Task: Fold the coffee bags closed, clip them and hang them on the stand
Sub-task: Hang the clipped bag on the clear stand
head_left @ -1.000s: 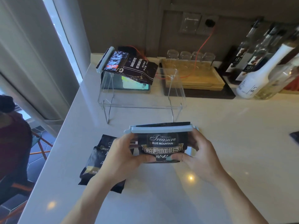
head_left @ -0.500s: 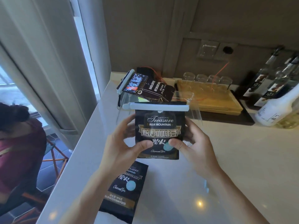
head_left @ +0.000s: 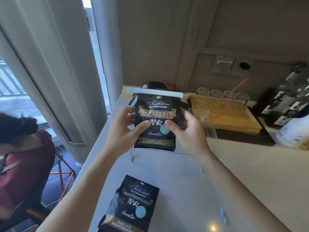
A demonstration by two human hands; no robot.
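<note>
As both the left hand (head_left: 124,131) and right hand (head_left: 187,131) held the clipped coffee bag (head_left: 154,121) upright between them, just above the clear stand (head_left: 211,136), its clip (head_left: 154,94) could have missed the hard-to-see rail and dropped.

The held coffee bag (head_left: 154,122) looks like glossy black foil with gold print; its clip (head_left: 154,93) is smooth pale plastic. At four o'clock, the countertop (head_left: 250,181) is polished, with a wooden tray (head_left: 234,121) beyond.

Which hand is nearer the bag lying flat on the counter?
Left. The left hand is above that flat bag, slightly left; the right hand is farther right. Both hold the clipped bag.
</note>
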